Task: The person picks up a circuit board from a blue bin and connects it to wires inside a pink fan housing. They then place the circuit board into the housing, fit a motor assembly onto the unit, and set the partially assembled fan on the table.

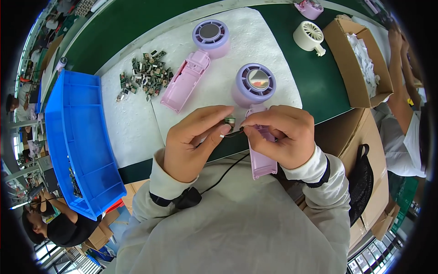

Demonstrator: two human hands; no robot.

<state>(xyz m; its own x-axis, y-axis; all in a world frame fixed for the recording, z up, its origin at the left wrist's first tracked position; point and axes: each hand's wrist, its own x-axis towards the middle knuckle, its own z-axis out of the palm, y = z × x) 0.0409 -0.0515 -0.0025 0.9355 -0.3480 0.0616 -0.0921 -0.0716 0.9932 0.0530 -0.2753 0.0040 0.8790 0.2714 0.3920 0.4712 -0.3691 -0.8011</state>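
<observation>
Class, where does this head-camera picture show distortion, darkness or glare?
In the head view, fisheye distortion bends the blue bin and the corners go black; same view: the round mirror-like disc on the nearer lavender fan head catches bright light, while the green circuit board in the left hand shows little fine detail.

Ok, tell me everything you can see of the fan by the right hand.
The fan has a round lavender head, its slotted ring circling a shiny mirror-like disc, and a pale pink hollow handle shell, open on top. Head and shell look plastic. The head rests on the white sheet; the shell juts past the near edge of the table. The right hand hides part of the shell; whether it touches is unclear.
</observation>
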